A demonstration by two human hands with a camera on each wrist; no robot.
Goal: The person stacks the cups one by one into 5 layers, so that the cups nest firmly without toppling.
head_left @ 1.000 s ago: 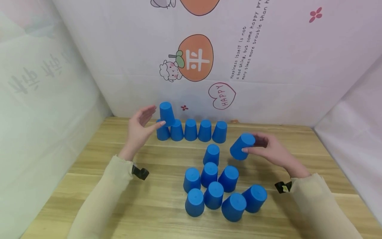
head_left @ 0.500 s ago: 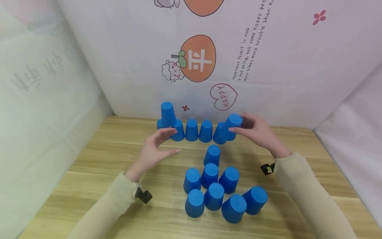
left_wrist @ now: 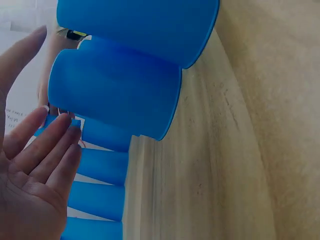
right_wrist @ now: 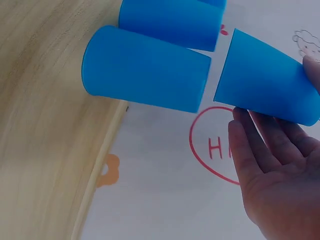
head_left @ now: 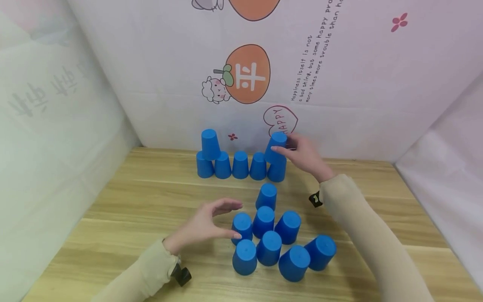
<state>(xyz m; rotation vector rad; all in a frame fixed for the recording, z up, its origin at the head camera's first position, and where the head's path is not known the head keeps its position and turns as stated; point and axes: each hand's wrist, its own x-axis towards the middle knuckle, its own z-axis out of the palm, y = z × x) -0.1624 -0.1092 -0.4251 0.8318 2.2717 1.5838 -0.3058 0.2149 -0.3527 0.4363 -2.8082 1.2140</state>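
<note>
In the head view my right hand [head_left: 306, 156] pinches an upside-down blue cup [head_left: 277, 142] between thumb and fingers, over the right end of the back row. The right wrist view shows a narrow gap between this held cup [right_wrist: 267, 80] and the row cup [right_wrist: 147, 72] below. Nearer the front, my left hand [head_left: 198, 228] is spread with thumb and fingers apart beside a blue cup [head_left: 242, 223] at the left of the front group. In the left wrist view the left fingers [left_wrist: 60, 160] are extended and hold nothing.
Several upside-down cups form the back row [head_left: 240, 165], with one cup [head_left: 210, 144] standing on its left end. The front group includes a cup [head_left: 294, 264] near me and another [head_left: 320, 252] at right. A printed cloth [head_left: 170, 84] hangs behind the wooden table [head_left: 151, 201].
My right hand has carried its cup left and back, over the row's right end. My left hand let go of the cup on the row's left end and moved forward-right toward me, to the front group.
</note>
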